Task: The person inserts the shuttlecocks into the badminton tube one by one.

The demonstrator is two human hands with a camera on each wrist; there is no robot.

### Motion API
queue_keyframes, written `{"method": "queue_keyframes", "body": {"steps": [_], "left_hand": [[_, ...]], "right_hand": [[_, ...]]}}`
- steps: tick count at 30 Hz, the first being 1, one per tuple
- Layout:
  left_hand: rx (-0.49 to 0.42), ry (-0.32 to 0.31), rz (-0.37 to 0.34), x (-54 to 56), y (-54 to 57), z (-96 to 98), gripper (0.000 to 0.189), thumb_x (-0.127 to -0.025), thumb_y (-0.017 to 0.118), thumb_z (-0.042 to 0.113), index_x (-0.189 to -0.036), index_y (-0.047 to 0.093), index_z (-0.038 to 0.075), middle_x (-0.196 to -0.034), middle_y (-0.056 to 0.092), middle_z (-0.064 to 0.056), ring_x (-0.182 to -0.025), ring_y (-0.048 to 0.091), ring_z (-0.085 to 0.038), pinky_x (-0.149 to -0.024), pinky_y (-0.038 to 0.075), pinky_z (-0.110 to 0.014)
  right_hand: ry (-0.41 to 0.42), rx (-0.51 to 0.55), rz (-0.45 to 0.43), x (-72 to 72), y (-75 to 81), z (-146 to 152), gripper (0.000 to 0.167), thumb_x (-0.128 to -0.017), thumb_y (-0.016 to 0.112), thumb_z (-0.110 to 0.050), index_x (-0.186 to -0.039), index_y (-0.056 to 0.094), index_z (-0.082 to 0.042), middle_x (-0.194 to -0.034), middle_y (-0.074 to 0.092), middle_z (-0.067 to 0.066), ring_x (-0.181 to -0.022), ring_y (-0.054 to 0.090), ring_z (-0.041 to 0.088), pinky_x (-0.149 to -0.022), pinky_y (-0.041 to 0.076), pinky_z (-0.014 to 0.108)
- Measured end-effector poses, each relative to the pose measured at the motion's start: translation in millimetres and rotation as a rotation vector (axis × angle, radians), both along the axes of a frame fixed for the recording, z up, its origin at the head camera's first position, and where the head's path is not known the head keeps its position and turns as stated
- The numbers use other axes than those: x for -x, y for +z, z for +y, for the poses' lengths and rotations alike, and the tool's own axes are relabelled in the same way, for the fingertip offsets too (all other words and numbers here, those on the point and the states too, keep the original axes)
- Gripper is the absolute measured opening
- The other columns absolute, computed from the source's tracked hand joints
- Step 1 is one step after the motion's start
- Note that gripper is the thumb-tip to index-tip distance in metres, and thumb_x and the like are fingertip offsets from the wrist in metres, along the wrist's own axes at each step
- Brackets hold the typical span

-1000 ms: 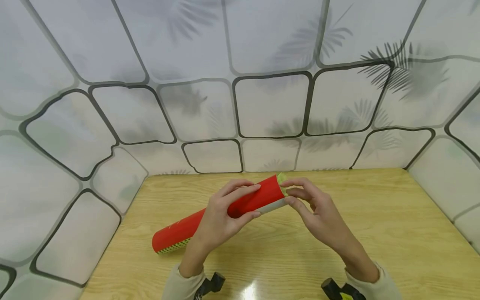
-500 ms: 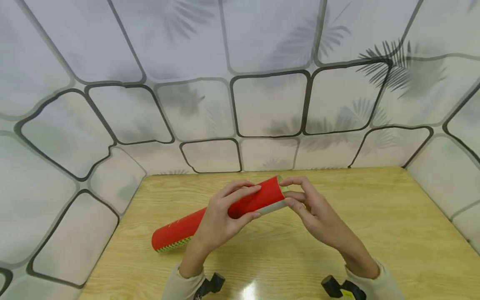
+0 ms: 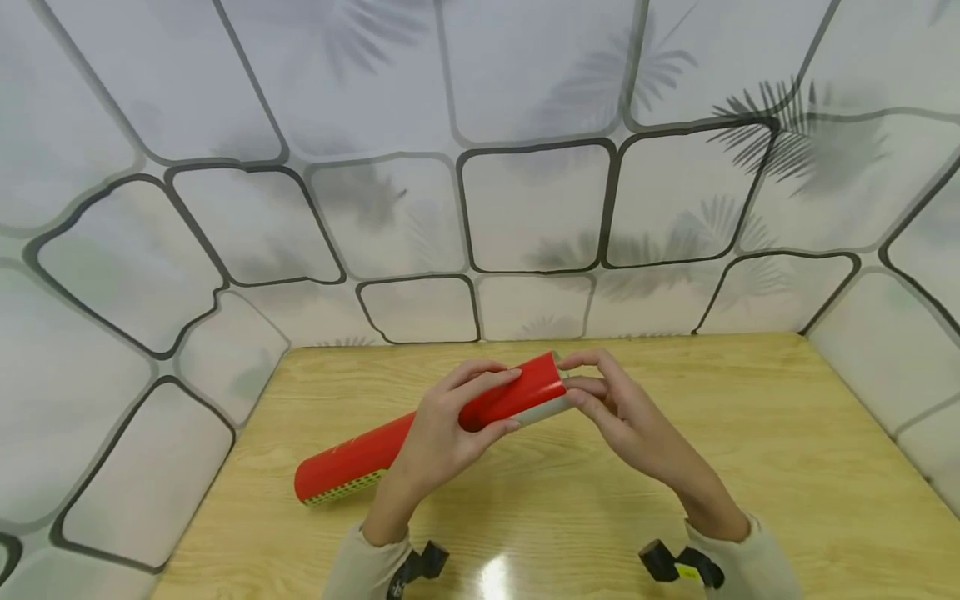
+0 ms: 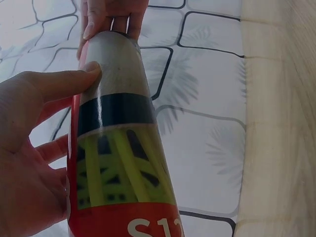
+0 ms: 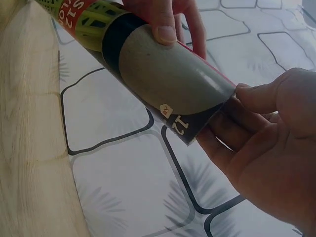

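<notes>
A long red tube [image 3: 352,460] slants over the wooden table [image 3: 750,433], its lower left end near the tabletop. My left hand [image 3: 450,425] grips it round its upper part, thumb below and fingers on top. My right hand [image 3: 622,412] is at the tube's upper right end, with its fingers and thumb curled round the rim. In the left wrist view the tube [image 4: 118,148] shows a grey band and yellow-green print, with the right hand's fingers [image 4: 111,15] at its far end. In the right wrist view my thumb touches the edge of the tube [image 5: 163,79].
Pale wall panels [image 3: 525,208] with dark lines and leaf shadows close off the table at the back and on both sides. Black wrist mounts [image 3: 420,567] show at the near edge. Bare wood lies to the right of the hands.
A yellow-green thing that stuck out of the tube's upper end one second ago no longer shows. The right hand's fingers have closed in on that end. The tube's lower end shifted slightly left.
</notes>
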State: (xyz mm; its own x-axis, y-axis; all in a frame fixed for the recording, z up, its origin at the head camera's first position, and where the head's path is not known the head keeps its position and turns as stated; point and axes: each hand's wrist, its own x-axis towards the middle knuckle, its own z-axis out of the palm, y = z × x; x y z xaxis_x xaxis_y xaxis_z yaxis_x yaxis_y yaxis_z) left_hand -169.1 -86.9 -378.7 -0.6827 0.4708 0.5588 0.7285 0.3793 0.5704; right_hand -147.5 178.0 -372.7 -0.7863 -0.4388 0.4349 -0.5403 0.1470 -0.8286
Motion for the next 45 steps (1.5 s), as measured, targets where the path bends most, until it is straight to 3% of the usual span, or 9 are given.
{"method": "queue_keyframes", "body": {"steps": [5, 11, 18, 24, 30, 35, 41, 45], "left_hand": [[0.055, 0.050, -0.036, 4.3, -9.6, 0.1, 0.050, -0.087, 0.086, 0.023, -0.134, 0.069, 0.023, -0.133, 0.061, 0.003, -0.115, 0.062, -0.018, -0.089, 0.058, -0.036], [0.145, 0.115, -0.046, 12.7, -27.9, 4.8, 0.051, -0.086, 0.086, 0.024, -0.134, 0.069, 0.021, -0.131, 0.063, 0.000, -0.113, 0.064, -0.023, -0.087, 0.058, -0.038], [0.328, 0.148, -0.048, 23.7, -54.9, 21.0, 0.050, -0.087, 0.085, 0.026, -0.134, 0.069, 0.019, -0.129, 0.066, -0.001, -0.111, 0.067, -0.023, -0.093, 0.056, -0.039], [0.435, 0.134, -0.027, 30.3, -71.2, 36.4, 0.049, -0.089, 0.082, 0.032, -0.135, 0.068, 0.021, -0.129, 0.066, 0.000, -0.114, 0.066, -0.020, -0.093, 0.055, -0.040], [0.520, 0.125, -0.042, 28.9, -75.3, 41.7, 0.050, -0.091, 0.080, 0.034, -0.137, 0.067, 0.022, -0.133, 0.066, 0.000, -0.120, 0.064, -0.020, -0.094, 0.053, -0.047], [0.529, 0.111, -0.056, 28.9, -74.2, 44.0, 0.050, -0.092, 0.080, 0.033, -0.139, 0.065, 0.023, -0.134, 0.065, 0.001, -0.121, 0.064, -0.020, -0.097, 0.051, -0.047], [0.537, 0.100, -0.055, 29.9, -73.7, 45.7, 0.054, -0.091, 0.080, 0.037, -0.141, 0.063, 0.023, -0.138, 0.063, 0.000, -0.125, 0.061, -0.020, -0.098, 0.050, -0.047], [0.523, 0.074, -0.086, 30.5, -67.0, 42.2, 0.056, -0.092, 0.077, 0.039, -0.143, 0.061, 0.021, -0.143, 0.059, -0.004, -0.130, 0.057, -0.023, -0.101, 0.047, -0.051]], "right_hand": [[-0.094, -0.094, -0.031, 7.1, -4.3, 8.1, 0.031, -0.109, 0.048, -0.007, -0.140, 0.049, -0.009, -0.130, 0.069, 0.011, -0.117, 0.067, 0.021, -0.091, 0.054, 0.029], [-0.173, -0.196, -0.026, 15.7, -16.0, 19.7, 0.033, -0.108, 0.051, -0.010, -0.141, 0.050, -0.014, -0.129, 0.069, 0.007, -0.117, 0.068, 0.026, -0.092, 0.056, 0.040], [-0.256, -0.290, -0.001, 19.9, -41.6, 29.9, 0.028, -0.105, 0.057, -0.007, -0.133, 0.059, -0.011, -0.128, 0.068, 0.007, -0.116, 0.067, 0.026, -0.093, 0.055, 0.047], [-0.364, -0.347, 0.051, 14.6, -60.6, 45.1, 0.025, -0.103, 0.063, -0.007, -0.127, 0.062, -0.004, -0.122, 0.069, 0.010, -0.110, 0.068, 0.031, -0.091, 0.055, 0.051], [-0.405, -0.394, 0.076, 11.1, -71.3, 59.2, 0.028, -0.103, 0.063, -0.010, -0.130, 0.061, -0.003, -0.124, 0.068, 0.014, -0.112, 0.066, 0.035, -0.092, 0.053, 0.056], [-0.419, -0.425, 0.084, 13.2, -74.5, 69.6, 0.030, -0.103, 0.063, -0.010, -0.132, 0.060, -0.003, -0.125, 0.067, 0.016, -0.112, 0.065, 0.036, -0.091, 0.054, 0.056], [-0.423, -0.416, 0.100, 15.8, -71.3, 73.4, 0.033, -0.103, 0.064, -0.012, -0.133, 0.060, -0.001, -0.125, 0.067, 0.018, -0.112, 0.065, 0.037, -0.090, 0.054, 0.057], [-0.424, -0.403, 0.113, 20.4, -66.5, 74.6, 0.035, -0.103, 0.063, -0.012, -0.136, 0.059, 0.000, -0.126, 0.067, 0.019, -0.112, 0.065, 0.037, -0.089, 0.054, 0.057]]}}
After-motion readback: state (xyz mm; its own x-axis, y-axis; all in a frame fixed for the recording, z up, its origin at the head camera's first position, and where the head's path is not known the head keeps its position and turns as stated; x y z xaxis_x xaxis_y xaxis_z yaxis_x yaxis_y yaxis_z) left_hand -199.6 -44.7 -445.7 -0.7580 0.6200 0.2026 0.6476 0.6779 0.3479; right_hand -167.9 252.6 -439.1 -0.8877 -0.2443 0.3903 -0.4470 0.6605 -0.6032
